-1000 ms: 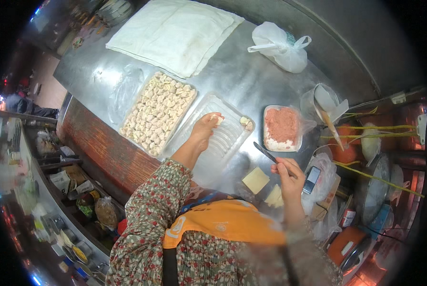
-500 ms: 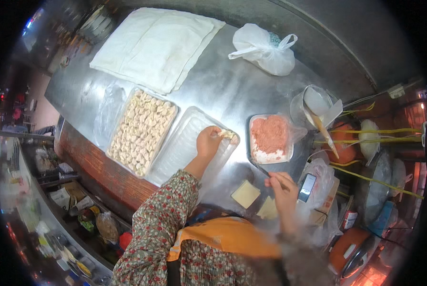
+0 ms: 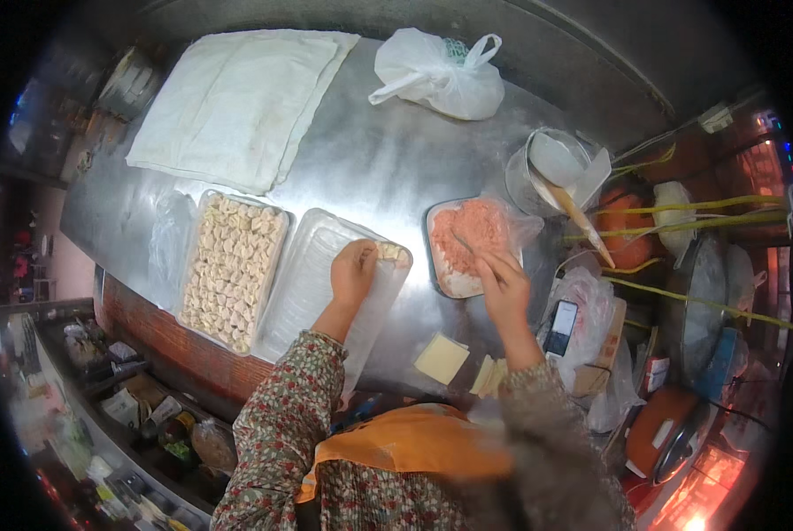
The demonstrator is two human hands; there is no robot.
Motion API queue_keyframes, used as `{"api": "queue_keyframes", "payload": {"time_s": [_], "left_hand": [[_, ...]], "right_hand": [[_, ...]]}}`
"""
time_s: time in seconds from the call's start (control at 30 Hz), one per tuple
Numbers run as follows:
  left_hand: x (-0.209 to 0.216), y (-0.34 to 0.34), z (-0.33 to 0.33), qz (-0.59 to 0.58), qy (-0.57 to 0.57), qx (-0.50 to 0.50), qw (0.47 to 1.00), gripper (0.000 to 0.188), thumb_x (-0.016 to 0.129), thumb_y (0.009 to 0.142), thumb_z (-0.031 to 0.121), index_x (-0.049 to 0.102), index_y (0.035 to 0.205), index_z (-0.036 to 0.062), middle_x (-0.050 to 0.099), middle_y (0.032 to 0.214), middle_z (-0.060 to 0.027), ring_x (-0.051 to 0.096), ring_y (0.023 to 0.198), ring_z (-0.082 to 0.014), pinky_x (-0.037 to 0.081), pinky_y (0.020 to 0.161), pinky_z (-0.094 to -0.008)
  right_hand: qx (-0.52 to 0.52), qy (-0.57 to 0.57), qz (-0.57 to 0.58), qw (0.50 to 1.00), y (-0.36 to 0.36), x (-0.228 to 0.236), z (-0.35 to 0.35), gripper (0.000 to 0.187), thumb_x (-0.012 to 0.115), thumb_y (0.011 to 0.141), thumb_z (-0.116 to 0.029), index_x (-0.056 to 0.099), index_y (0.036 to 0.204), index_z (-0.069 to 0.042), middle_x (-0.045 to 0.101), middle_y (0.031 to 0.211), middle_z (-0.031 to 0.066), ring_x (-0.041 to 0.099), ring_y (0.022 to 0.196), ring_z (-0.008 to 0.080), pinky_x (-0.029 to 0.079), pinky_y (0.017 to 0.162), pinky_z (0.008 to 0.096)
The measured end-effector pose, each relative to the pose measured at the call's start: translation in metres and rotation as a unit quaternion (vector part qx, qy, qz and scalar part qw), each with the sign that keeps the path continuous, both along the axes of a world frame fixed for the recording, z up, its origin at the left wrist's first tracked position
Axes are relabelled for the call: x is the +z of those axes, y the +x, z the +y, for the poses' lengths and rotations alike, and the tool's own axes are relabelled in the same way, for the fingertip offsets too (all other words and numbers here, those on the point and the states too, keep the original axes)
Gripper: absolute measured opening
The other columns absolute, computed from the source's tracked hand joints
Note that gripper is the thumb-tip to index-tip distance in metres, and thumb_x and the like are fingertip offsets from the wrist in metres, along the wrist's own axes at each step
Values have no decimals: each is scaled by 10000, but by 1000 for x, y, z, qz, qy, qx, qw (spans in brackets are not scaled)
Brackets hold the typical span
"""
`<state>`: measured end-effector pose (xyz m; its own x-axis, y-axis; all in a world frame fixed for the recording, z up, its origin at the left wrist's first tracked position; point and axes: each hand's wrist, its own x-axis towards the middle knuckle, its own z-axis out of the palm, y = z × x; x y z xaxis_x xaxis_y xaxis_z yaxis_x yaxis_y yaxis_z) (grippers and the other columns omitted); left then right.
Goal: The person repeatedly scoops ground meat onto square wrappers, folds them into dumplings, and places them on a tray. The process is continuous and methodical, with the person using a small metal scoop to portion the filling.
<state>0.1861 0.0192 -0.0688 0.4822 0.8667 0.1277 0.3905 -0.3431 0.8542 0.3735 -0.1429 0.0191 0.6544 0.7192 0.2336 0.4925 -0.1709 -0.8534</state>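
My left hand (image 3: 354, 273) is over a clear plastic tray (image 3: 312, 296), its fingers pinched on a folded wonton at the far right corner. A few wontons (image 3: 391, 253) lie in that corner. To the right, my right hand (image 3: 505, 288) grips a thin stick-like tool (image 3: 464, 241), whose end is in the pink minced filling (image 3: 481, 223). The filling sits in a white-rimmed container (image 3: 458, 285). Nearer me lie a stack of square yellow wrappers (image 3: 442, 358) and several loose wrappers (image 3: 487, 376), partly behind my right sleeve.
A tray full of wontons (image 3: 233, 270) stands left of the clear tray. Farther back are a folded white cloth (image 3: 237, 106) and a tied white plastic bag (image 3: 445, 75). At right stand a tub with a wooden-handled tool (image 3: 578, 219) and a phone (image 3: 561, 327) on plastic bags.
My right hand has moved up and forward, bringing the tool into the filling. My left hand stays at the tray's corner. The whole view has shifted, so things on the table appear farther left.
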Motion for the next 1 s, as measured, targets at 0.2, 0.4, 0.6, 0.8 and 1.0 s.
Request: {"api": "queue_keyframes", "payload": {"time_s": [0.2,0.4,0.6,0.8,1.0], "left_hand": [[20,-12,-15,-9,74,2,997,143,543,833,22,600,963,12,613,956,-160,584,881,-343,477,746,-376],[34,-16,-116,38,36,-355,934,151,590,760,84,615,901,37,590,953,-123,562,903,-316,461,781,-400],[18,-7,-140,128,82,-411,899,119,556,738,135,596,816,55,533,848,-90,533,837,-293,453,739,-397],[12,2,-139,122,104,-389,907,63,551,730,123,582,749,71,517,807,-89,545,799,-288,456,696,-390],[13,4,-140,119,122,-396,902,64,547,733,113,572,737,54,517,805,-100,547,802,-291,456,701,-393]], "right_hand": [[35,11,-50,998,-2,0,24,152,623,815,-29,661,948,34,644,894,132,633,810,230,487,707,283],[-4,14,-70,997,15,-11,43,139,600,825,-60,671,921,11,637,878,138,619,808,274,487,709,323],[-11,-15,-55,998,15,-30,50,144,620,825,-72,672,921,22,646,870,130,636,784,224,497,680,292],[-11,-1,3,1000,11,-39,53,139,629,830,-62,665,911,45,650,875,119,642,786,184,501,672,268],[-4,17,-10,1000,4,-44,47,131,626,802,-65,668,885,27,636,799,133,624,727,239,486,644,311]]}}
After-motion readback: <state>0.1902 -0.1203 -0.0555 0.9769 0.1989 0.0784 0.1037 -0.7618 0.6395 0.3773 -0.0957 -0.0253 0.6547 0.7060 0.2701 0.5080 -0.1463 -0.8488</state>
